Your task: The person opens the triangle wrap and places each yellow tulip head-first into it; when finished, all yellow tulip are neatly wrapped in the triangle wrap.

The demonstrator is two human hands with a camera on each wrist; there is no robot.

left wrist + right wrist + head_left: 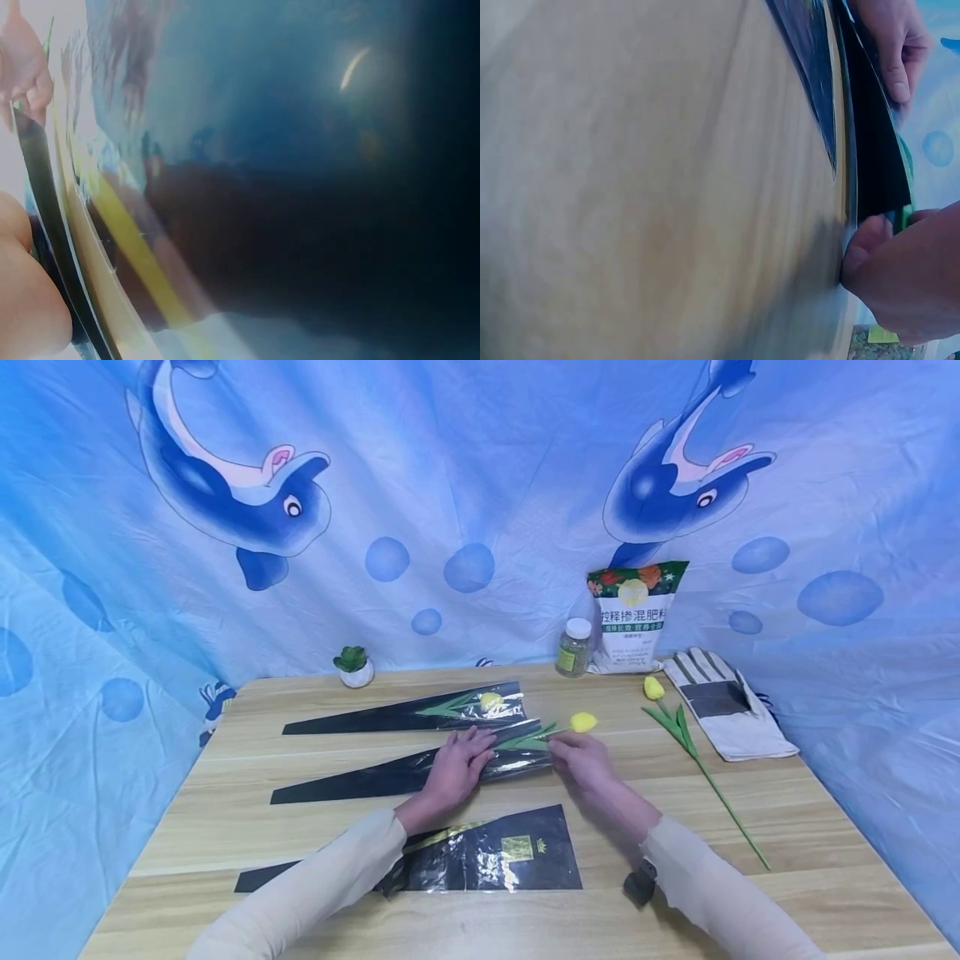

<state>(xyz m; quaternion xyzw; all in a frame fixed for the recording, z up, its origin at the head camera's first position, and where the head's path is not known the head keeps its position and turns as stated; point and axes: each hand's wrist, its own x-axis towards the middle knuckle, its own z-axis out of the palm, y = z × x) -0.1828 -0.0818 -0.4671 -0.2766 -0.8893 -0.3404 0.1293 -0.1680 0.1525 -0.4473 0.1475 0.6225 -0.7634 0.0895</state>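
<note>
My left hand (456, 768) lies on the middle black flower sleeve (352, 779), its fingers pressing the film near the clear part. From the sleeve's wide mouth sticks out a yellow artificial tulip (583, 722), with its green leaves partly inside the film. At that mouth my right hand (587, 762) pinches a tulip leaf between thumb and fingers; the fingertips are partly hidden. In the right wrist view, the sleeve's dark edge (877, 165) meets the right thumb (868, 238). Glossy dark film (300, 150) fills most of the left wrist view.
Behind lies another sleeve (360, 721) holding a tulip; a flat sleeve (540, 852) is in front. To the right are a loose tulip (697, 760) and a work glove (731, 718). A potted succulent (356, 667), jar (573, 648) and fertilizer bag (633, 627) stand behind.
</note>
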